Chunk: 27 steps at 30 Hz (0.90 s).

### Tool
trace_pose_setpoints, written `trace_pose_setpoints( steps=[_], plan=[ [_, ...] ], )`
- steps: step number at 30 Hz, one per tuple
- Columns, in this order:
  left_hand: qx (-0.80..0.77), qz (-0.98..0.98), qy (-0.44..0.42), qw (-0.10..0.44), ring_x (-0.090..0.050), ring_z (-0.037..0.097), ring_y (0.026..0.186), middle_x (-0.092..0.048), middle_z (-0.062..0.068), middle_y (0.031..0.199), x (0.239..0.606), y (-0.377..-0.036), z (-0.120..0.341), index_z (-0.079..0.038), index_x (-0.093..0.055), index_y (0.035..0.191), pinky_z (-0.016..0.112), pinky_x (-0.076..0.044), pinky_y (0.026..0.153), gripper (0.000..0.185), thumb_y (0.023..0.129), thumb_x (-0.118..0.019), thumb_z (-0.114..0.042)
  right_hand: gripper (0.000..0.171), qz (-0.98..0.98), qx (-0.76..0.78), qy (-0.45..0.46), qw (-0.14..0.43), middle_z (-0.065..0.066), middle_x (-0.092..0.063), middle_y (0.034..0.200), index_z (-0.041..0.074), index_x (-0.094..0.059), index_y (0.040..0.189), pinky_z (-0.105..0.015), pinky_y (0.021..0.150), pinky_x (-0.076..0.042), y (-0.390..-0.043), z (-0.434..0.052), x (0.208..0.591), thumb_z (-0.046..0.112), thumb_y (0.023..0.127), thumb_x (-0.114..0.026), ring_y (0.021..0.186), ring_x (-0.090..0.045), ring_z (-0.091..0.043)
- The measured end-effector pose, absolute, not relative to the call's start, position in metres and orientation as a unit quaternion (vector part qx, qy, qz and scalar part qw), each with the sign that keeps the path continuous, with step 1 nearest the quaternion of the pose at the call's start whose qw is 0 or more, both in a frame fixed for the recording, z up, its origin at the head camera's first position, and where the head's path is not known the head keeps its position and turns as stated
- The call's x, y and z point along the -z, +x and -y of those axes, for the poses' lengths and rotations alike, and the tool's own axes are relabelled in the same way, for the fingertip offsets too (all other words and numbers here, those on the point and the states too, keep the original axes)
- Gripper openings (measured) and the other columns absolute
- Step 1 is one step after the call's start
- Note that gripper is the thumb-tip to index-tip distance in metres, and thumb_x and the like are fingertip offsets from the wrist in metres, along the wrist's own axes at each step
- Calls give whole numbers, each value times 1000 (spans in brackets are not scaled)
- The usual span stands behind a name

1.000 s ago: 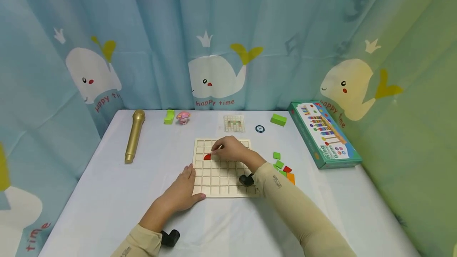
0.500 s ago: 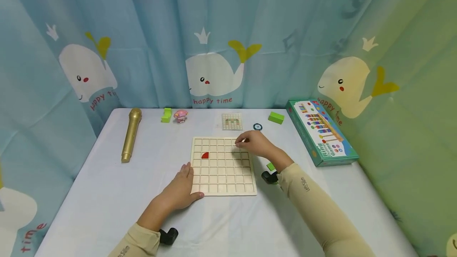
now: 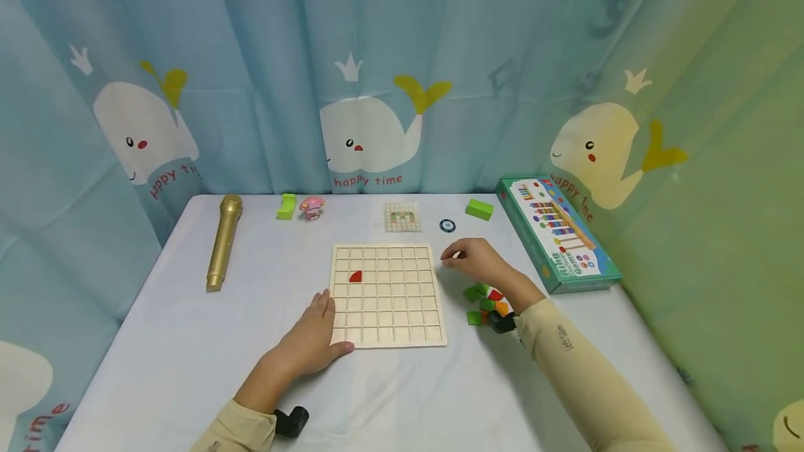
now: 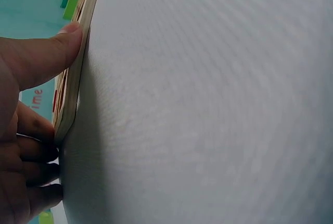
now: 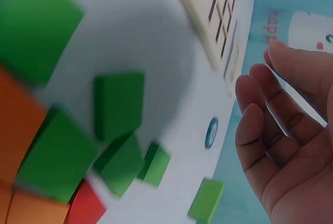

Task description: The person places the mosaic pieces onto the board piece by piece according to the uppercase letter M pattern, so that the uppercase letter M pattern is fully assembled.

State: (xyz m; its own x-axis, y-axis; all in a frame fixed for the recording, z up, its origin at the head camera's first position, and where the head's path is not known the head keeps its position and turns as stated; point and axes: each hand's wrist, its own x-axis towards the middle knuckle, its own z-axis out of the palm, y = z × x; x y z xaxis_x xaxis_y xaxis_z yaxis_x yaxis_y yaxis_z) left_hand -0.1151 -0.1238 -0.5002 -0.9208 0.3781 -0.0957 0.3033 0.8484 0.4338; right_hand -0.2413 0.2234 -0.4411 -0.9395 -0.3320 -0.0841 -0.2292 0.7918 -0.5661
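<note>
A square wooden grid board (image 3: 402, 298) lies on the white tabletop, with one red quarter-round piece (image 3: 356, 277) in a cell toward its upper left. My left hand (image 3: 306, 340) rests at the board's near left corner, fingers along the left side and thumb (image 4: 67, 44) against the front edge. Just off the board's right side hovers my right hand (image 3: 482, 264). Its fingers are loosely bent and hold nothing in the right wrist view. Below that hand are several loose pieces: green squares (image 5: 118, 105), orange ones (image 5: 36, 208) and a red one (image 5: 87, 206).
Behind the board lie a pattern card (image 3: 402, 217), a round dark token (image 3: 447, 226) and a green block (image 3: 480, 209). A gold microphone (image 3: 224, 243), a notched green block (image 3: 286, 206) and a pink figurine (image 3: 312, 208) are at left. A green game box (image 3: 559, 236) stands right.
My right hand has moved right, from beside the red piece to off the board, leaving that piece in its cell. The loose pieces have come into fuller view. My left hand stays at the corner.
</note>
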Motion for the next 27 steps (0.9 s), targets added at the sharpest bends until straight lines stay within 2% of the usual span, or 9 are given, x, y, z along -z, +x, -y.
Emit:
trace_pose_setpoints(
  steps=[6,16,27],
  plan=[
    [-213,-957,177,90,-17,48,148,-20,36,158,498,-115,122,21,-27,147,53,-24,118,94,92,-74,-39,17,-943,290,-136,89,-5,-70,99,5,-76,107,-34,66,-50,-240,-248,442,17,96,-70,76,-57,-19],
    [-232,-951,174,109,-14,48,149,-17,36,159,492,-112,120,20,-26,148,55,-23,118,94,93,-73,-39,17,-951,273,-118,89,-12,-69,111,5,-76,107,-35,70,-52,-235,-287,454,15,94,-72,84,-62,-22],
    [-229,-952,172,108,-15,48,149,-18,36,158,492,-113,122,21,-26,148,54,-23,118,93,93,-73,-38,23,-949,280,-100,101,-15,-68,114,3,-74,113,-38,74,-53,-239,-299,466,14,92,-73,91,-62,-25]
  ],
)
